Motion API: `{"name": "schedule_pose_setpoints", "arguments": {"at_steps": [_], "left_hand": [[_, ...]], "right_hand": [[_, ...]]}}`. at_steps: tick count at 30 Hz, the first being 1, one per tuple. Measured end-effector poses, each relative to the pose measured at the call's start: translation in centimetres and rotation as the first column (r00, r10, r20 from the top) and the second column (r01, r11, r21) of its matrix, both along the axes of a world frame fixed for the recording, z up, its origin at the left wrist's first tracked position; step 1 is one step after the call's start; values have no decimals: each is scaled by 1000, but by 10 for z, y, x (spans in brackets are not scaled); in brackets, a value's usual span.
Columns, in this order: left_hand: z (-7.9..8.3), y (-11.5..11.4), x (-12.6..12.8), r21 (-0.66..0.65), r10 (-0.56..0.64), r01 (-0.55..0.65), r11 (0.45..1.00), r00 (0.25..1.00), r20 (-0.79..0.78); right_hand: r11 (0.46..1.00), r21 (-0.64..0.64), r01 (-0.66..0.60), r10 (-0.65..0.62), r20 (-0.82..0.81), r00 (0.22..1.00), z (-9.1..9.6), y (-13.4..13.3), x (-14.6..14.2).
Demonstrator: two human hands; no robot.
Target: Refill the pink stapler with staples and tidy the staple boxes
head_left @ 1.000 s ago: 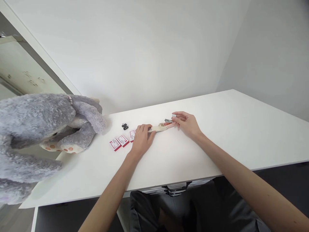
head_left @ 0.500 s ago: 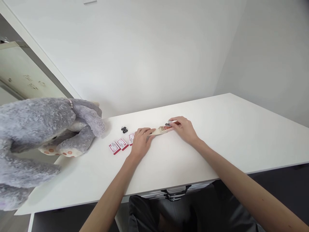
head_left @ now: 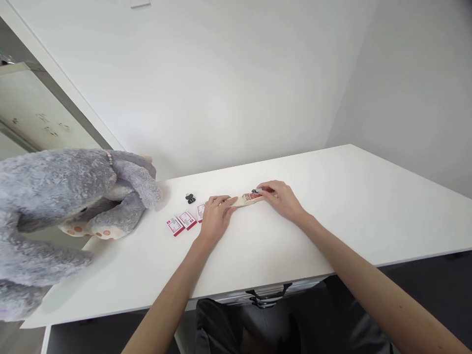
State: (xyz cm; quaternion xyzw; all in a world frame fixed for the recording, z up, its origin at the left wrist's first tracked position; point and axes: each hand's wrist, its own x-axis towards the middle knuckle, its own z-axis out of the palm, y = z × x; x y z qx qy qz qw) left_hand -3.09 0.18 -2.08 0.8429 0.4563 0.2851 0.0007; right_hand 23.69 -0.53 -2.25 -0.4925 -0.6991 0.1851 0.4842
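Observation:
A cream and red stapler (head_left: 246,199) lies opened out flat on the white table (head_left: 332,216). My left hand (head_left: 216,216) rests on its left end, fingers curled over it and holding it down. My right hand (head_left: 282,197) pinches a small silvery strip, probably staples, at the stapler's right end, where the metal channel (head_left: 255,191) shows. Several small red and white staple boxes (head_left: 182,221) lie just left of my left hand; one is partly hidden by it.
A large grey plush toy (head_left: 62,196) sits at the table's left end. A small black binder clip (head_left: 190,198) lies beyond the boxes. Two white walls meet behind the table. A dark chair and my lap are below the front edge.
My right hand has lowered from above the stapler's right end down onto it, bringing the small silvery piece to the channel. My left hand has stayed on the left end.

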Motion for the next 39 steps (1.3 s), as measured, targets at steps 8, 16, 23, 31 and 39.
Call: {"name": "schedule_pose_setpoints", "arguments": {"at_steps": [8, 16, 23, 31, 39], "left_hand": [[-2, 0, -1, 25, -18, 17, 1000, 1000, 18], [1, -1, 0, 21, -40, 39, 999, 999, 27], [0, -1, 1, 10, -15, 15, 1000, 1000, 13], [1, -3, 3, -12, -12, 11, 1000, 1000, -13], [4, -4, 4, -104, -16, 16, 994, 1000, -4]], "right_hand": [[999, -31, -29, 28, -34, 999, -3, 1, 1], [997, 41, -63, 61, 49, 997, -3, 1, 2], [995, 99, 21, -31, 95, 995, -8, 3, -1], [938, -283, 202, -299, -355, 886, -10, 12, 6], [956, -254, -145, -88, -722, 686, -1, 7, 3]]}}
